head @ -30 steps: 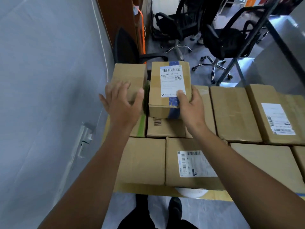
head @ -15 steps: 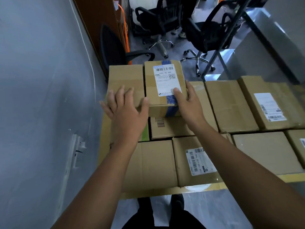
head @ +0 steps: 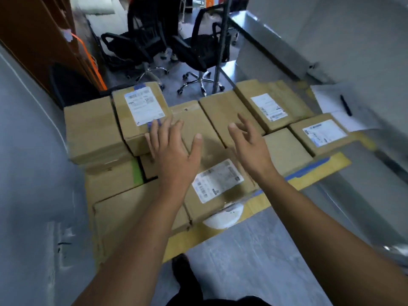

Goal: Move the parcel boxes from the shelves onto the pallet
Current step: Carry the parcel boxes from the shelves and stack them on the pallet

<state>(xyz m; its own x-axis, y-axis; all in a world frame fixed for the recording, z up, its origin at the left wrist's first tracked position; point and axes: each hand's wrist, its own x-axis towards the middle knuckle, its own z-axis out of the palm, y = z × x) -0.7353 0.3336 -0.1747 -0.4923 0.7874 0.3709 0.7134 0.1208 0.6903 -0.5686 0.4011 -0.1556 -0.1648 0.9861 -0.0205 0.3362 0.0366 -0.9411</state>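
Observation:
Several brown parcel boxes lie packed together on a yellow pallet (head: 309,180) on the floor. A labelled box with blue tape (head: 141,115) sits on top of the stack at the back left, beside a plain box (head: 92,129). My left hand (head: 174,149) hovers open, fingers spread, its fingertips at the near right corner of that labelled box. My right hand (head: 249,142) is open and lifted above the middle boxes, holding nothing. Another labelled box (head: 218,184) lies under my forearms.
A grey wall (head: 28,173) runs close along the left. Black office chairs (head: 198,49) and a metal pole (head: 220,51) stand behind the pallet. A white sheet with a pen (head: 344,104) lies at the right, beside a grey shelf surface (head: 331,40).
Both hands have let go of the labelled box and the plain box and drawn back to the right, open. The view has swung to the right.

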